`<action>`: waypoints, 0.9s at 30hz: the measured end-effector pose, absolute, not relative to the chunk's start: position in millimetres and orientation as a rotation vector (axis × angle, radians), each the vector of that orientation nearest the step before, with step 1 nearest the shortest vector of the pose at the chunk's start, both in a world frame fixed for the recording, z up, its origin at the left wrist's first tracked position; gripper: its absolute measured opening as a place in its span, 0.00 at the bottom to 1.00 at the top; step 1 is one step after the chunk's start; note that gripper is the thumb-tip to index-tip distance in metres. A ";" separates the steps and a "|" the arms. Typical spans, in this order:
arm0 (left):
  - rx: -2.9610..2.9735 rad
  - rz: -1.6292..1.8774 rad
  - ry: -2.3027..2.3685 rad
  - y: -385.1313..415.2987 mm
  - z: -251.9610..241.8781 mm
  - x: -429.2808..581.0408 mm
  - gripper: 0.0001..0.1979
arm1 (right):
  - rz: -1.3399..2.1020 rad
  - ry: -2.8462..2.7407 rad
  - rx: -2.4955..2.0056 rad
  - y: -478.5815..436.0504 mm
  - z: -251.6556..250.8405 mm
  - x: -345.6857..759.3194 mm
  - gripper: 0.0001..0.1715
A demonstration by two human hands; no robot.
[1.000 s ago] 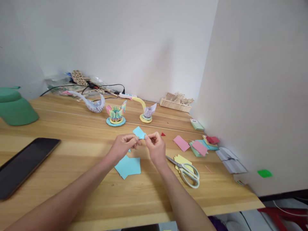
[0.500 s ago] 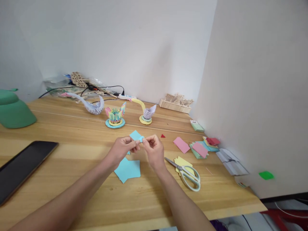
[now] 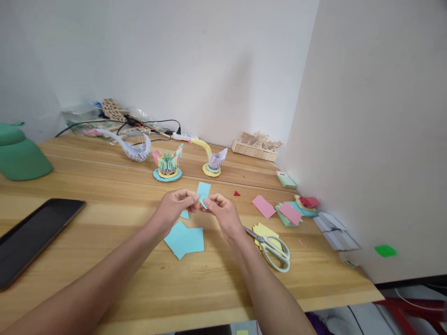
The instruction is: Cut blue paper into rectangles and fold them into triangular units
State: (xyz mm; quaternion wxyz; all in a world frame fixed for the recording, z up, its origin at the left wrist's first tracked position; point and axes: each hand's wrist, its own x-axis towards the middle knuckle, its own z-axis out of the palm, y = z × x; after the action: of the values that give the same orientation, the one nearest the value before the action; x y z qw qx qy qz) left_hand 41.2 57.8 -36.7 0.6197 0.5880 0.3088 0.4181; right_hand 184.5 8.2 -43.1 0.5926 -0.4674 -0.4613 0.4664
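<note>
Left hand (image 3: 179, 202) and right hand (image 3: 221, 211) pinch a blue slip (image 3: 203, 189), apparently part-folded! Nearer, blue sheets (image 3: 186, 239) lie flat, not yet folded.

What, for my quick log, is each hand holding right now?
Left hand: closed, pinching the small blue paper between thumb and fingers.
Right hand: closed, pinching the same paper near its lower end.

Phone (image 3: 38, 239), blue paper (image 3: 185, 239) on wooden table (image 3: 160, 293)
</note>
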 end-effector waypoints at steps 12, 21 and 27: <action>1.366 0.852 0.798 60.8 -33.7 39.6 0.11 | 0.814 -1.204 -1.275 9.6 -39.7 188.2 0.12; 1.512 0.830 0.850 61.9 -31.7 39.9 0.12 | 0.852 -1.259 -1.229 7.3 -34.5 197.3 0.11; 1.542 0.841 0.831 64.1 -36.0 39.7 0.14 | 0.873 -1.246 -1.200 9.8 -40.7 197.4 0.13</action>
State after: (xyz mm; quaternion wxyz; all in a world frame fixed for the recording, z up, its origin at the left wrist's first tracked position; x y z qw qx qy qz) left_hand 39.7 64.1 -36.0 0.5640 0.6554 0.3531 0.3573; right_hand 197.4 9.8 -40.7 0.5664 -0.5106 -0.5299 0.3712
